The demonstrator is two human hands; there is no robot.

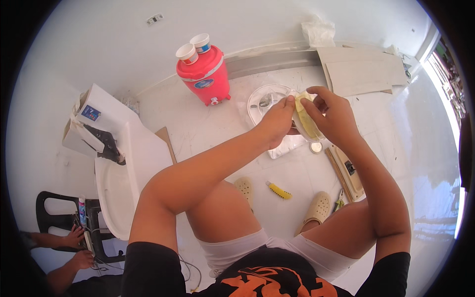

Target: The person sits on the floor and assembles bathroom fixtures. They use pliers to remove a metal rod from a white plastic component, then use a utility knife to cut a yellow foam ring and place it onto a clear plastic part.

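Observation:
My left hand is closed on the near side of a yellowish oblong thing with a pale, translucent edge; its exact kind I cannot make out. My right hand bends over the top of the same thing, thumb and fingers pinched on its upper edge. Both hands are held up above the floor. Beneath them lies a round white ring-shaped piece with clear plastic inside it, partly hidden by my left hand. A small round lid-like disc rests just below the yellowish thing.
A yellow utility knife lies between my feet. To the right are a wooden piece and a green-handled tool. A red cooler carries two white tubs. Cardboard sheets lie back right. Another person's hands work by a black chair.

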